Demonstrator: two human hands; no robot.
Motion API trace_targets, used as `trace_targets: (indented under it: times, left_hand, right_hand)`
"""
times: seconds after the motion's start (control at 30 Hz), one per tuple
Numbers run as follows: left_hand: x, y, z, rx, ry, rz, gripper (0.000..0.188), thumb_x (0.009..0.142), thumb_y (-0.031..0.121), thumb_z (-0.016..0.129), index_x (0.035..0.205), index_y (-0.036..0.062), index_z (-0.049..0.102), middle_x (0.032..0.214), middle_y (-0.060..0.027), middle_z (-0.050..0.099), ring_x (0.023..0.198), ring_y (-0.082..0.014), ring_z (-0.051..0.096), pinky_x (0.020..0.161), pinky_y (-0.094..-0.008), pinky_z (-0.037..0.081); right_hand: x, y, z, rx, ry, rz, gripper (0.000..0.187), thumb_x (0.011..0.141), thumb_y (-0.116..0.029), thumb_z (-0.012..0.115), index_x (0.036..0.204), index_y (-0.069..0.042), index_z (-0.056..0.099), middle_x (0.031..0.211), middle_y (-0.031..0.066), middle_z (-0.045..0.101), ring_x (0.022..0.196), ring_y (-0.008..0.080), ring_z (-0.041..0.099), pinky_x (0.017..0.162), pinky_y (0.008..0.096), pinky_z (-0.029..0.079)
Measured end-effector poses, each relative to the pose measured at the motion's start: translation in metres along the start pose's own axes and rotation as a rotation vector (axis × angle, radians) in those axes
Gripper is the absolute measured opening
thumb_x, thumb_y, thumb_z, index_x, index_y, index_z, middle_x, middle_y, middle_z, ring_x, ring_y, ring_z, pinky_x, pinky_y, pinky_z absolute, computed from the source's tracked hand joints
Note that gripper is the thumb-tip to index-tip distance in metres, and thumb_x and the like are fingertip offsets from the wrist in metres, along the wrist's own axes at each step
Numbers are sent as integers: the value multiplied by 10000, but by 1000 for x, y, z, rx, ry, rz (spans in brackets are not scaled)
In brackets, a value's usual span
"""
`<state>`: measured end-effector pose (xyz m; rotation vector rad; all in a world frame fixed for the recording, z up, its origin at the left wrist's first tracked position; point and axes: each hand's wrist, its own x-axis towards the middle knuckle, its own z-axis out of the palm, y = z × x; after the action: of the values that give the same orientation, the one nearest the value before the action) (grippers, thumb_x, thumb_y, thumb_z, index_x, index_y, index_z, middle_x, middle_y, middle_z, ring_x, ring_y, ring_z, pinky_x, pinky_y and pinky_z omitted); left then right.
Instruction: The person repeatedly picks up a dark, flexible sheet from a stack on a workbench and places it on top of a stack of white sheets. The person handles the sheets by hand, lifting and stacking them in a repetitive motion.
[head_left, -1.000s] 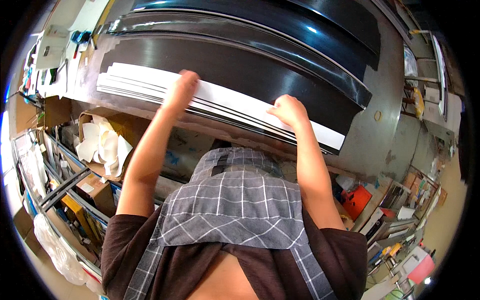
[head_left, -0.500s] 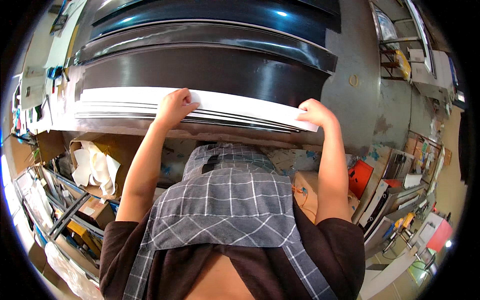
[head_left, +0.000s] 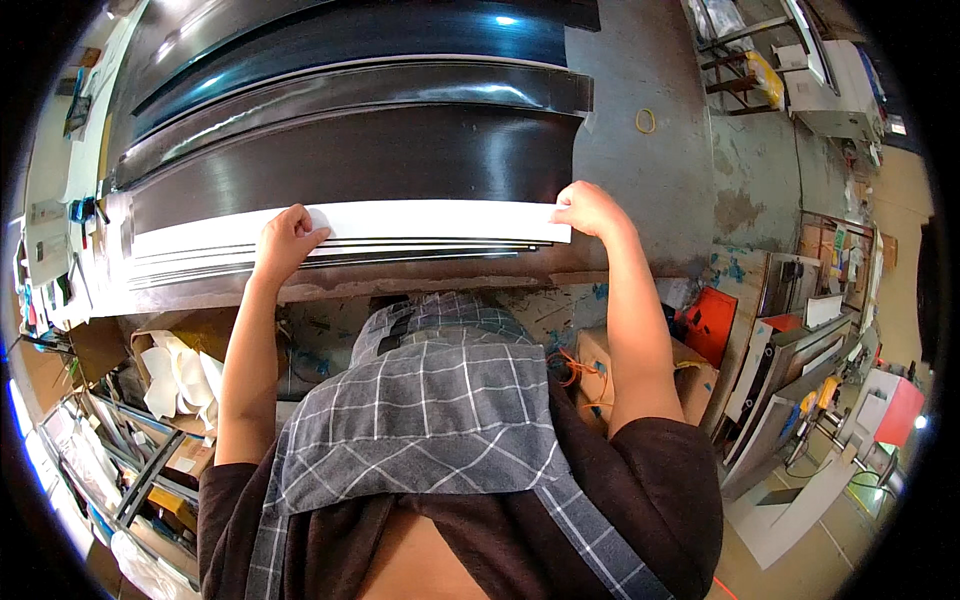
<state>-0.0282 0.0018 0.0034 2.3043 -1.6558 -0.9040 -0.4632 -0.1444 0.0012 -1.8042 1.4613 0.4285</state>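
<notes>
A long white strip (head_left: 430, 219) lies along the near edge of a wide black sheet (head_left: 400, 160), on top of several other white strips with dark edges. My left hand (head_left: 286, 243) is closed with curled fingers on the white strip, left of its middle. At the strip's right end, my right hand (head_left: 594, 212) pinches the upper corner between thumb and fingers. The fingertips of both hands are partly hidden. The near edges of the lower strips show in a stepped stack below the top one.
More glossy dark sheets (head_left: 400, 90) lie farther back on the grey worktable (head_left: 640, 200). A yellow ring (head_left: 645, 121) rests on its right part. Below the table edge stand a cardboard box (head_left: 595, 365) and, at left, a box holding crumpled white sheets (head_left: 170, 375).
The whole view has turned, so the table and sheets appear shifted left. Both hands stay on the white strip, with my right hand at its end corner.
</notes>
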Motion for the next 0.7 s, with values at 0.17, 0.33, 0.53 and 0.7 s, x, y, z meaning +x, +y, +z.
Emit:
trace_targets:
  times: [0.17, 0.33, 0.53, 0.7]
  left_hand:
    - [0, -3, 0, 2, 8, -8, 321, 730, 246, 769, 712, 48, 517, 640, -50, 512, 594, -172, 465, 573, -320, 411]
    - [1, -6, 1, -1, 21, 6, 340, 721, 257, 769, 704, 48, 502, 619, -50, 498, 582, -181, 464, 568, -326, 408]
    - [-1, -5, 5, -41, 42, 11, 333, 702, 246, 784, 708, 44, 519, 619, -70, 527, 589, -205, 522, 567, -347, 430]
    - [-6, -2, 7, -103, 76, -30, 235, 736, 183, 743, 726, 31, 564, 625, -75, 542, 577, -211, 527, 569, -336, 440]
  right_hand:
    - [0, -4, 0, -98, -6, 5, 270, 719, -307, 725, 810, -54, 714, 818, 174, 683, 775, 301, 672, 707, 397, 519]
    - [-15, -5, 0, -173, 105, 110, 385, 684, -409, 759, 766, -37, 710, 824, 180, 688, 787, 329, 673, 710, 413, 530]
    - [-30, 26, -24, -23, 254, 196, 389, 737, -428, 741, 784, -43, 708, 842, 158, 700, 783, 310, 676, 725, 399, 521]
    - [35, -11, -79, 981, 364, -234, 257, 920, -269, 606, 898, -16, 645, 797, 68, 674, 718, 102, 632, 648, 252, 510]
